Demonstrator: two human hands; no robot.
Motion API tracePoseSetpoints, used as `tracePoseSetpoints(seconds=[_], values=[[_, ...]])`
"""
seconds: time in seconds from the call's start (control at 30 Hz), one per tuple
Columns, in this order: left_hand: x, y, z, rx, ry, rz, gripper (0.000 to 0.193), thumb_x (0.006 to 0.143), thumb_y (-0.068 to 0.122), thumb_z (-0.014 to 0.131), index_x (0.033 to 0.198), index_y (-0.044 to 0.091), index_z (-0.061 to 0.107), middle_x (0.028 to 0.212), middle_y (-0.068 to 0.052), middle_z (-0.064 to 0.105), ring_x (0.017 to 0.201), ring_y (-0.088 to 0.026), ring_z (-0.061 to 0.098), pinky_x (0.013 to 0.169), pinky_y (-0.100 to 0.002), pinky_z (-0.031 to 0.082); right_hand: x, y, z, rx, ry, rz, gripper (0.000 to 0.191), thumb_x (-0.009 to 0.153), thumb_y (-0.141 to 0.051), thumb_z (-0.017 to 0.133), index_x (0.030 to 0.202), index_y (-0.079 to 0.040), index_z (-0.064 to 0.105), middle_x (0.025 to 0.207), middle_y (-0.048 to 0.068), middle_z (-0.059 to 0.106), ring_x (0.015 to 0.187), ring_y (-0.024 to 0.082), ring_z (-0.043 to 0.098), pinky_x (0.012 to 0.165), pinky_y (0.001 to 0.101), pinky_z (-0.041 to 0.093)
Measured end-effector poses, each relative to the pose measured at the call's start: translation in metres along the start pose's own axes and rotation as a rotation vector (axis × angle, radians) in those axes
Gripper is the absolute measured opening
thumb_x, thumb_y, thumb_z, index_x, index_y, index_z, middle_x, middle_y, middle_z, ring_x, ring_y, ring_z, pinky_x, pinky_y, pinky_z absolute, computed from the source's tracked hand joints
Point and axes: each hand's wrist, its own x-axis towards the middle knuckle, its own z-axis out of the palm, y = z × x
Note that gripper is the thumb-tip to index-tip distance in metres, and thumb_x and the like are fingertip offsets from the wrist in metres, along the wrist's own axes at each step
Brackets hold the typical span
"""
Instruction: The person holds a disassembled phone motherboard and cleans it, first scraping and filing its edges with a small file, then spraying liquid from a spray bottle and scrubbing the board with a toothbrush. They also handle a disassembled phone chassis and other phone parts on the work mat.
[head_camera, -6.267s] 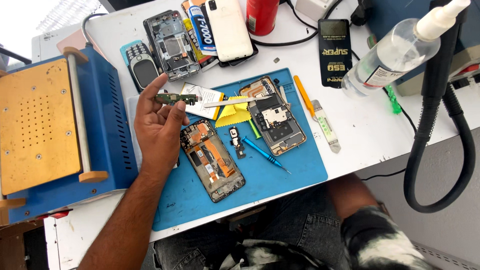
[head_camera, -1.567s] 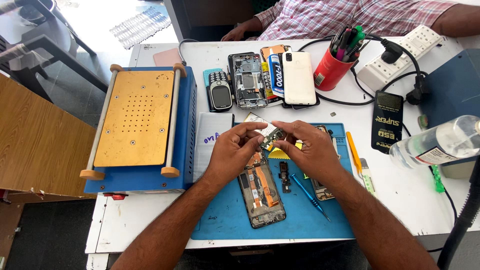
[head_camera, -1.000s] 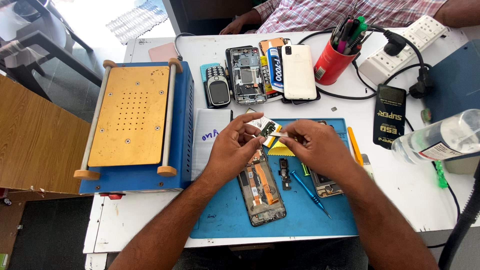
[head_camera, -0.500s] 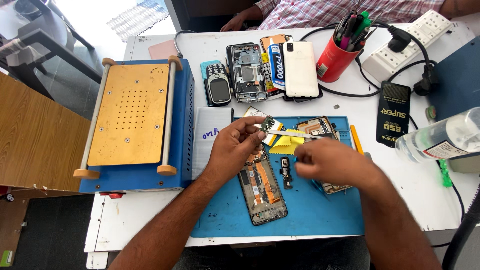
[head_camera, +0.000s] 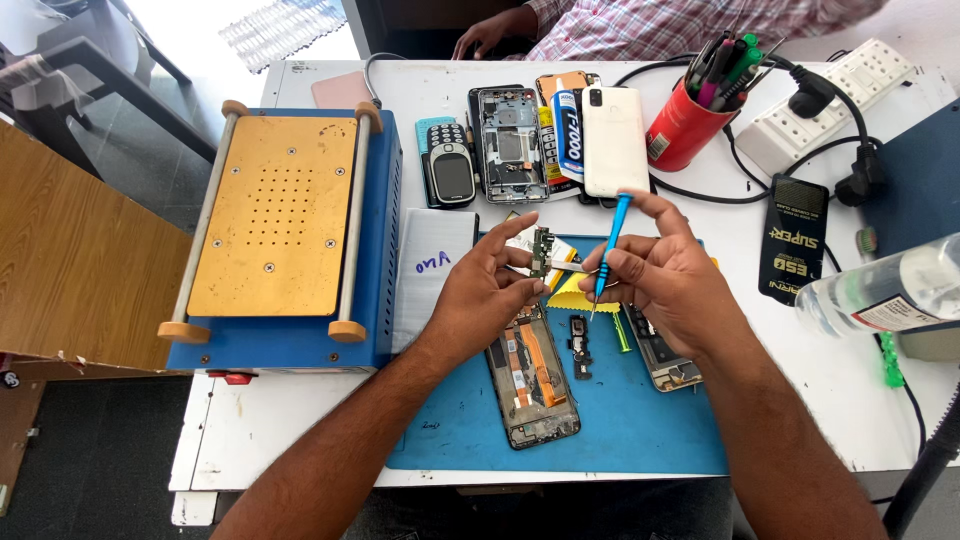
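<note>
On blue mat (head_camera: 640, 440) | opened phone (head_camera: 532, 375) | red pen cup (head_camera: 686, 128) behind

The right hand (head_camera: 670, 285) hides part of an opened phone (head_camera: 665, 360); the clear bottle (head_camera: 880, 295) runs off-frame.

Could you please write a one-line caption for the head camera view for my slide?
Left hand holds a small circuit board while right hand grips a blue screwdriver above an opened phone.
</note>
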Motion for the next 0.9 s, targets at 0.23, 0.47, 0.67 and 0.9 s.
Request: tracePoseSetpoints(seconds=[0.23, 0.47, 0.67, 0.9], values=[[0.001, -0.001, 0.0, -0.031, -0.006, 0.003, 0.072, 0.09, 0.003, 0.068, 0.154, 0.017, 0.038, 0.109, -0.01, 0.068, 0.099, -0.013, 0.074, 0.078, -0.025, 0.066, -0.003, 0.005, 0.008, -0.085, 0.062, -0.174, 0.079, 0.097, -0.009, 0.064, 0.163, -0.011, 0.022, 0.11, 0.018, 0.067, 0.096, 0.026, 0.076, 0.074, 0.0359, 0.067], [0.002, -0.005, 0.002, -0.061, -0.012, -0.051, 0.061, 0.092, 0.005, 0.067, 0.148, 0.004, 0.043, 0.1, -0.012, 0.074, 0.095, -0.015, 0.076, 0.077, -0.025, 0.066, -0.006, 0.01, 0.013, -0.191, 0.094, -0.264, 0.083, 0.096, -0.006, 0.066, 0.16, -0.012, 0.014, 0.114, 0.017, 0.064, 0.099, 0.027, 0.077, 0.077, 0.0377, 0.068], [0.005, -0.015, 0.003, -0.223, -0.028, -0.078, 0.056, 0.097, 0.01, 0.06, 0.148, -0.004, 0.041, 0.107, -0.018, 0.077, 0.096, -0.018, 0.078, 0.075, -0.026, 0.066, -0.005, 0.018, 0.011, -0.206, 0.031, -0.365, 0.09, 0.099, -0.004, 0.065, 0.165, -0.015, 0.005, 0.12, 0.017, 0.061, 0.109, 0.026, 0.075, 0.093, 0.0401, 0.063], [0.008, -0.021, 0.004, -0.32, -0.048, -0.086, 0.051, 0.099, 0.009, 0.054, 0.146, -0.007, 0.045, 0.111, -0.019, 0.076, 0.099, -0.019, 0.078, 0.076, -0.025, 0.066, -0.005, 0.024, 0.007, -0.49, 0.055, -0.433, 0.076, 0.102, -0.006, 0.066, 0.164, -0.014, 0.023, 0.122, 0.014, 0.064, 0.102, 0.019, 0.072, 0.085, 0.0323, 0.063]])
